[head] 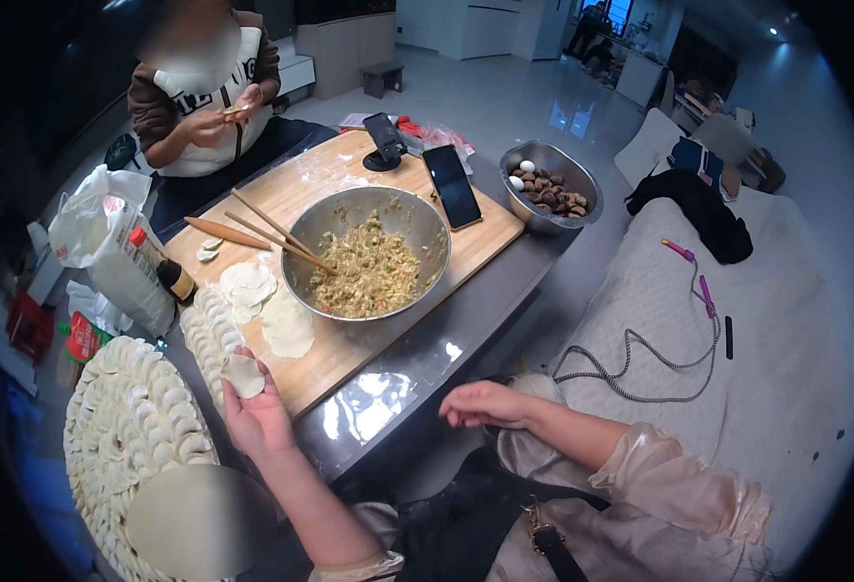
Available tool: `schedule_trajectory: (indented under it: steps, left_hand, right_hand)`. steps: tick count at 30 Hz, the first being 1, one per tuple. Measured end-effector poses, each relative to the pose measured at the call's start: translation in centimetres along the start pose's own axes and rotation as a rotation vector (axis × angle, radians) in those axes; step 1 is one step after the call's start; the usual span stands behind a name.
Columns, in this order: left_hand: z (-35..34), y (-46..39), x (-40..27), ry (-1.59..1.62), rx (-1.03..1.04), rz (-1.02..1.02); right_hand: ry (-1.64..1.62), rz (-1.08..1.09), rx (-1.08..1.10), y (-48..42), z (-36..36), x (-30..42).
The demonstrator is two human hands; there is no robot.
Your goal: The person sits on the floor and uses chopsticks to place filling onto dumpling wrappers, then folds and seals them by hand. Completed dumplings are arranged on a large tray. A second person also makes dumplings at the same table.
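Note:
My left hand [258,411] is palm up at the near left edge of the wooden board [369,349], with a round dough wrapper [243,375] lying across its fingers. Over my lap, off the board, my right hand [485,405] hangs with its fingers loosely curled; their inner side is hidden. A steel bowl [438,273] of chopped filling [369,269] stands on the board, and wooden chopsticks [274,233] lean in it. Left of the bowl lie a single flat wrapper [288,329] and a floury wrapper stack [247,288]. Rows of folded dumplings [205,327] line the board's left side.
A round tray of dumplings [136,407] is at the left. A tapered rolling pin [227,233], a phone [452,187] and a phone on a stand [385,138] occupy the board. Across the table a person [209,109] holds a small piece. A steel basin [594,207] stands right.

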State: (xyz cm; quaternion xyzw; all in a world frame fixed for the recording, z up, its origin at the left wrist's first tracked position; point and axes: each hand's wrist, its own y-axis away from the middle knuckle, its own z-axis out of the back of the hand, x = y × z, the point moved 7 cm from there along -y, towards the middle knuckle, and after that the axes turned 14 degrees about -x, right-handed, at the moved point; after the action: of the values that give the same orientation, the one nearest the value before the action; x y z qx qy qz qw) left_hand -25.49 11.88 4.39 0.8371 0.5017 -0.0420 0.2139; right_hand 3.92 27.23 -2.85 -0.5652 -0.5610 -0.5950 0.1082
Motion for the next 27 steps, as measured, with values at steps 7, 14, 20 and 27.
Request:
schedule_trajectory:
  steps: [7,14,20,27]
  left_hand:
    - [-0.4,0.1,-0.2,0.028,0.039,0.009]
    - [-0.5,0.3,-0.1,0.035,0.036,0.013]
    - [-0.4,0.4,0.2,0.037,0.038,0.026]
    - [-0.5,0.4,0.2,-0.027,-0.024,-0.025]
  right_hand:
    - [-0.282,0.196,-0.149,-0.3,2.3,2.1]
    - [-0.247,0.176,-0.115,-0.1,2.5,2.8]
    - [0.156,-0.028,0.177,0.5,-1.7,-2.2]
    - [-0.087,0.063,-0.085,-0.7,0.8,-0.3]
